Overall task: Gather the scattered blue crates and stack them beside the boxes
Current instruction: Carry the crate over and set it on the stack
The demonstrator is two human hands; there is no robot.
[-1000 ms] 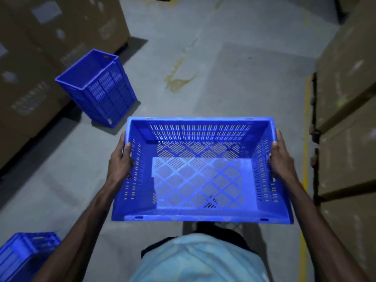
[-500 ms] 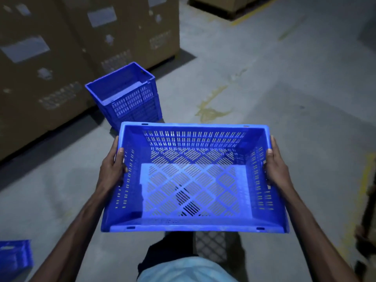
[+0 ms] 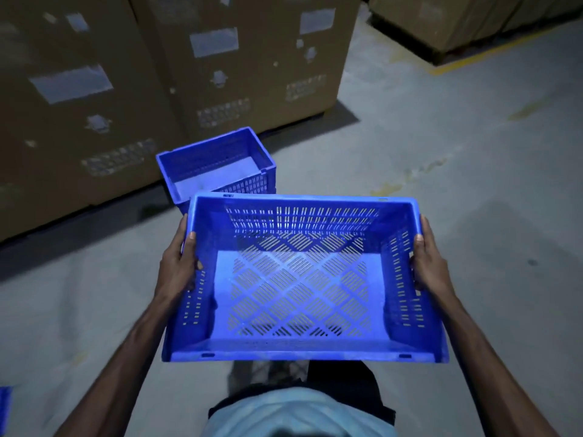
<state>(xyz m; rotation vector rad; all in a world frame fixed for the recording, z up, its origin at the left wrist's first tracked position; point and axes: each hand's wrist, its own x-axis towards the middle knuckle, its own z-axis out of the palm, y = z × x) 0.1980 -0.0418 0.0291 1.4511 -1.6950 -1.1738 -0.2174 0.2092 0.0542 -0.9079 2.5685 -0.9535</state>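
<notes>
One crate (image 3: 299, 279) gripped by its ends between left hand (image 3: 178, 267) and right hand (image 3: 430, 266); stacked crates (image 3: 217, 171) nearer.

The scene is dim, with a cool bluish cast. The brightest patch is the slotted base of the carried crate (image 3: 299, 279), lit from above, probably by an overhead source out of view; its inner walls fall off into darker blue. The cardboard boxes (image 3: 132, 99) stand murky brown, and a deep shadow runs along their foot across the concrete floor (image 3: 473, 190). The base of the floor crate (image 3: 217, 165) shows a pale sheen. Motion blur smears the box labels (image 3: 71, 83) so their print is unreadable, and the lower left floor is streaked. Box edges lean outward towards the corners, a wide-angle warp.
</notes>
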